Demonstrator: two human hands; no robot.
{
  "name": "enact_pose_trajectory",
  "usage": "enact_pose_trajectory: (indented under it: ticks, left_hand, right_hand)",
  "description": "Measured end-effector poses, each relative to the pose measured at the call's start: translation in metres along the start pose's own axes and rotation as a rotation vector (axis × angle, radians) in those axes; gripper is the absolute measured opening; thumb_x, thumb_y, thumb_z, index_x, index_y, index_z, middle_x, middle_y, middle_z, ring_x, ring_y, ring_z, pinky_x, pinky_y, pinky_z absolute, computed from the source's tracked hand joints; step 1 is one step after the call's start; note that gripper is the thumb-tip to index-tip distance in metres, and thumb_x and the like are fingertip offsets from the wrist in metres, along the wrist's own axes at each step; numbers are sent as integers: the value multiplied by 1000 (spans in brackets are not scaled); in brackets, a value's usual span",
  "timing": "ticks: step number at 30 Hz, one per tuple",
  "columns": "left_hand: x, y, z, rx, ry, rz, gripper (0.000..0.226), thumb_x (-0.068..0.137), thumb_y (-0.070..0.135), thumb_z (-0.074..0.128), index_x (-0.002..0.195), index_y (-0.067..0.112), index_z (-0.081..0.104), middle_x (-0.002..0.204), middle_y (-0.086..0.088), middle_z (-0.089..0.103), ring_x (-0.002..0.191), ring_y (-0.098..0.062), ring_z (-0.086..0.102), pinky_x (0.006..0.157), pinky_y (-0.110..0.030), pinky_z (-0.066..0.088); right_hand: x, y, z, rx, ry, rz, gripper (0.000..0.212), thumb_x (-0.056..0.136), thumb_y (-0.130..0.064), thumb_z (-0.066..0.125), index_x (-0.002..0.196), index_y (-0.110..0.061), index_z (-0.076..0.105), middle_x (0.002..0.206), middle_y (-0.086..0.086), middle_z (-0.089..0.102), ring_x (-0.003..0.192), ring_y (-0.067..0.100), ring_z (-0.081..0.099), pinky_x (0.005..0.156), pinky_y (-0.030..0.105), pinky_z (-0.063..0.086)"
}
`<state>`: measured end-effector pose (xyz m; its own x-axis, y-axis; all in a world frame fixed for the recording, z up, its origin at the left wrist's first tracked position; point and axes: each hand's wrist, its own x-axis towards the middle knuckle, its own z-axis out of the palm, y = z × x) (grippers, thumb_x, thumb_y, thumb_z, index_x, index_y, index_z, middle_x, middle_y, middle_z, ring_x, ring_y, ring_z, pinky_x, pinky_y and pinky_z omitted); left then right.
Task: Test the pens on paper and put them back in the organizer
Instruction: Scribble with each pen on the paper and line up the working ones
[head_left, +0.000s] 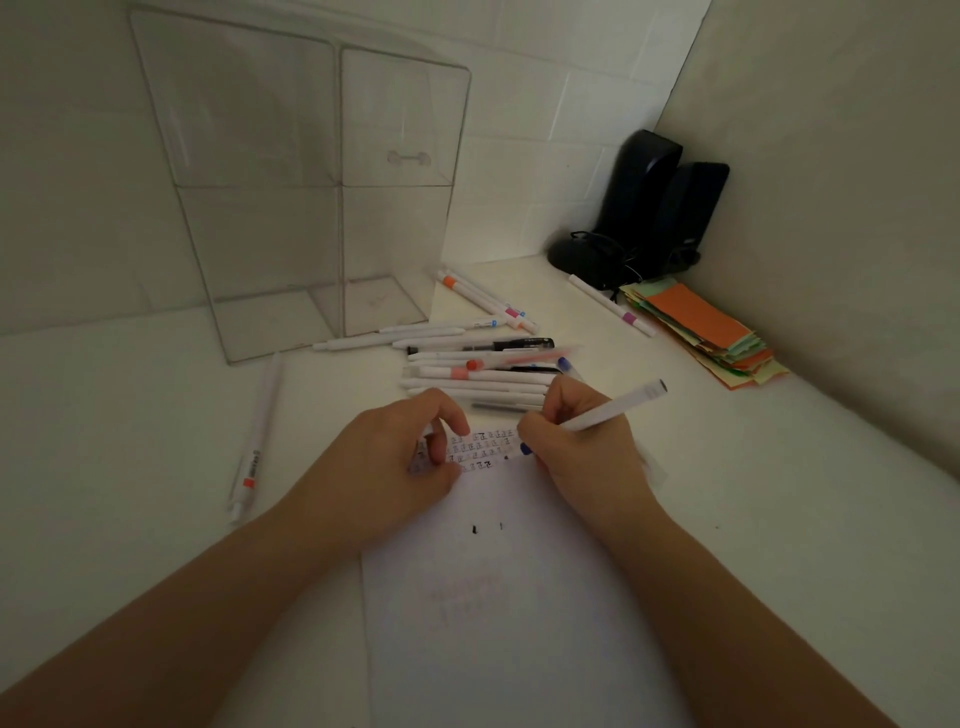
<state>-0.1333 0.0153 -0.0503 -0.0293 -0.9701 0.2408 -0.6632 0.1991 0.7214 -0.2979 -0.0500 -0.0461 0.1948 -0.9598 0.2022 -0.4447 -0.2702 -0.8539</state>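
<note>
A white sheet of paper (519, 597) lies in front of me, its top rows filled with small pen marks. My right hand (582, 447) grips a white pen (618, 408) with a blue tip touching the paper's upper edge. My left hand (400, 457) holds down the paper's top left, its fingers curled on the sheet. A pile of several white pens (478, 364) lies just beyond the paper. The clear acrylic organizer (311, 197) stands at the back left, and I see nothing inside it.
One white pen with an orange band (257, 436) lies alone at the left. Another pen with a purple band (610, 305) lies at the right, beside a stack of coloured paper slips (706, 332). Two black speakers (654, 208) stand in the back corner by the wall.
</note>
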Motion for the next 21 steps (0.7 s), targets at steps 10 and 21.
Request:
enact_pose_trajectory:
  ticks: [10, 21]
  left_hand:
    - [-1, -1, 0, 3, 3, 19, 26, 74, 11, 68, 88, 28, 54, 68, 11, 53, 64, -5, 48, 58, -11, 35]
    - [-1, 0, 0, 21, 3, 21, 29, 74, 12, 68, 87, 32, 51, 67, 12, 53, 65, -4, 48, 59, -9, 36]
  right_hand:
    - [0, 0, -2, -26, -24, -26, 23, 73, 0, 62, 62, 6, 43, 58, 16, 46, 55, 19, 43, 53, 30, 37]
    - [-1, -1, -3, -33, -43, -36, 25, 72, 1, 63, 57, -3, 43, 54, 14, 44, 53, 15, 39, 46, 22, 32]
